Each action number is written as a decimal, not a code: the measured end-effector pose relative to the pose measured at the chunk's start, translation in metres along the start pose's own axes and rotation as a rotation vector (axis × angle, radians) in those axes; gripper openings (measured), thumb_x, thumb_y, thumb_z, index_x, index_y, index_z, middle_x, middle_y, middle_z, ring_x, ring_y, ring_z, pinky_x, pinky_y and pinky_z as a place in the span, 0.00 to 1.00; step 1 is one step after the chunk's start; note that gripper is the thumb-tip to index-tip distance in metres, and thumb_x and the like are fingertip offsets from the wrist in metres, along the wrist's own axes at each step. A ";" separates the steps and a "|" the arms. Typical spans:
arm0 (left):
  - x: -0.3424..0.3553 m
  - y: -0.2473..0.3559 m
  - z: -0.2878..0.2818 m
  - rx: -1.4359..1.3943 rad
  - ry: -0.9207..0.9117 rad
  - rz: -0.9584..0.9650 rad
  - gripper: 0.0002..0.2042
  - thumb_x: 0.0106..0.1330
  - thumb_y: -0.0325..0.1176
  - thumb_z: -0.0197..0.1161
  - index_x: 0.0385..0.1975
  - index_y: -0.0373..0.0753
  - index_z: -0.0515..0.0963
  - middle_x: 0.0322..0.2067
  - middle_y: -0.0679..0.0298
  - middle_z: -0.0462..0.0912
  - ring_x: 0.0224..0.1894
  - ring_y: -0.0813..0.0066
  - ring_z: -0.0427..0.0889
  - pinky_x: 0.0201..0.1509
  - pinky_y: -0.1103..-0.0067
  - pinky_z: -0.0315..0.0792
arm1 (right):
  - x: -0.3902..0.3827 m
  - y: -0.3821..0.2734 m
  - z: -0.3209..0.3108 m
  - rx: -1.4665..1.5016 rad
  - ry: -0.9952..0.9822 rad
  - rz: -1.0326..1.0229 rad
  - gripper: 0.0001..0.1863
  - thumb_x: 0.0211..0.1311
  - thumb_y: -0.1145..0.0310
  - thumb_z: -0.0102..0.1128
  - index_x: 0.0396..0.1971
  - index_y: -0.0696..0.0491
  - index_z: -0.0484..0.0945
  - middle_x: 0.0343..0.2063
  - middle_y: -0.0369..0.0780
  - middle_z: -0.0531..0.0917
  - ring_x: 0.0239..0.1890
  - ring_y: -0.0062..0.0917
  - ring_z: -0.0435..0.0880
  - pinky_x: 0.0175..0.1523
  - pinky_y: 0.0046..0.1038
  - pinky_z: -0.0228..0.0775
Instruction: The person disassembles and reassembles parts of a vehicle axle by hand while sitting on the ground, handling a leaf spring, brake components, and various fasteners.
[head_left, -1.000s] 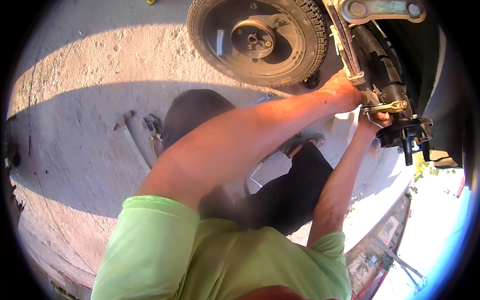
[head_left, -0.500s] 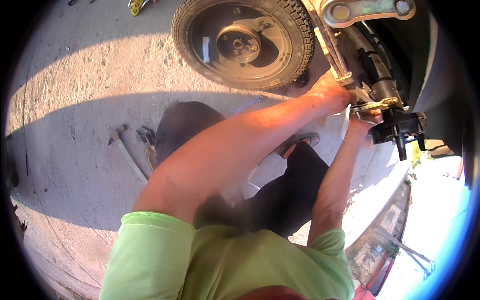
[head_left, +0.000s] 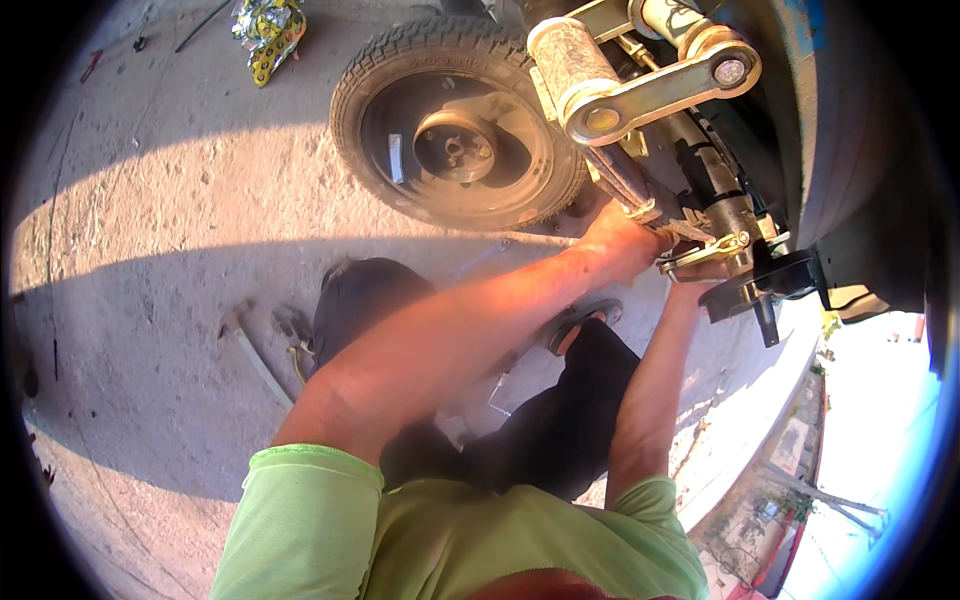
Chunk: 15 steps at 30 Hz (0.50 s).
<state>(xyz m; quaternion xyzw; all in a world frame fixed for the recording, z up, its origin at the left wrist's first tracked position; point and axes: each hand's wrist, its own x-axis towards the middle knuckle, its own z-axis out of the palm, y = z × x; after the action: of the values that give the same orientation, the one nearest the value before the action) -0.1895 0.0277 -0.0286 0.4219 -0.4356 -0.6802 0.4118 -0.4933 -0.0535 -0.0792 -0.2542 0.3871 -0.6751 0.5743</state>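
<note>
Reaching in to the right of the wheel (head_left: 458, 150)

Ridged and dusty, the wheel is the biggest thing near me, resting on the ground. To its right, slanting down toward me, runs the axle tube (head_left: 712, 168); I judge it heavy and rigid, nothing my grip would bend. A flat metal link (head_left: 665, 98) with rounded ends shows at the wheel's upper right and looks thick and stiff. Left of the wheel and nearer me lies a hammer (head_left: 258, 352). Bound strips (head_left: 622, 187) come down along the wheel's right edge. Farther right of the wheel, and nearer me, sits the black hub piece (head_left: 733, 299); its prongs should make sound handholds.

My left hand (head_left: 622, 240) is just off the wheel's near right edge, up against the strips. My right hand (head_left: 700, 272) is farther right of the wheel, largely covered. Fingers on both are hidden, so I cannot tell how open they are or what they grip.

Smallest is the brass-coloured lever (head_left: 718, 253), right of the wheel, above my right hand: probably light, stiff, slick if oily, best pinched mid-length.
</note>
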 end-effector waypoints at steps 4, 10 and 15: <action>0.005 -0.011 0.008 -0.036 0.076 0.081 0.19 0.73 0.46 0.60 0.49 0.35 0.80 0.43 0.51 0.85 0.45 0.61 0.83 0.49 0.69 0.76 | 0.004 0.001 -0.003 0.012 -0.006 0.013 0.29 0.71 0.49 0.52 0.64 0.52 0.67 0.62 0.43 0.74 0.63 0.35 0.72 0.70 0.41 0.62; 0.009 -0.009 0.008 0.051 0.078 0.092 0.17 0.72 0.43 0.62 0.48 0.35 0.81 0.42 0.53 0.85 0.46 0.62 0.83 0.50 0.70 0.76 | 0.011 0.002 -0.002 0.031 -0.028 0.017 0.29 0.71 0.49 0.53 0.64 0.52 0.67 0.62 0.43 0.74 0.63 0.35 0.73 0.69 0.41 0.64; 0.013 -0.016 0.013 -0.151 0.052 0.088 0.15 0.65 0.36 0.67 0.47 0.36 0.80 0.41 0.54 0.85 0.46 0.63 0.83 0.49 0.71 0.76 | 0.013 -0.001 -0.005 0.031 -0.031 0.026 0.29 0.71 0.50 0.53 0.64 0.52 0.67 0.61 0.43 0.74 0.62 0.35 0.73 0.69 0.41 0.65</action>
<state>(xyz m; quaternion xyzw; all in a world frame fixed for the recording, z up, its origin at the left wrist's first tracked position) -0.2089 0.0234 -0.0433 0.3874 -0.3903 -0.6814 0.4830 -0.5002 -0.0652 -0.0826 -0.2508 0.3709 -0.6693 0.5929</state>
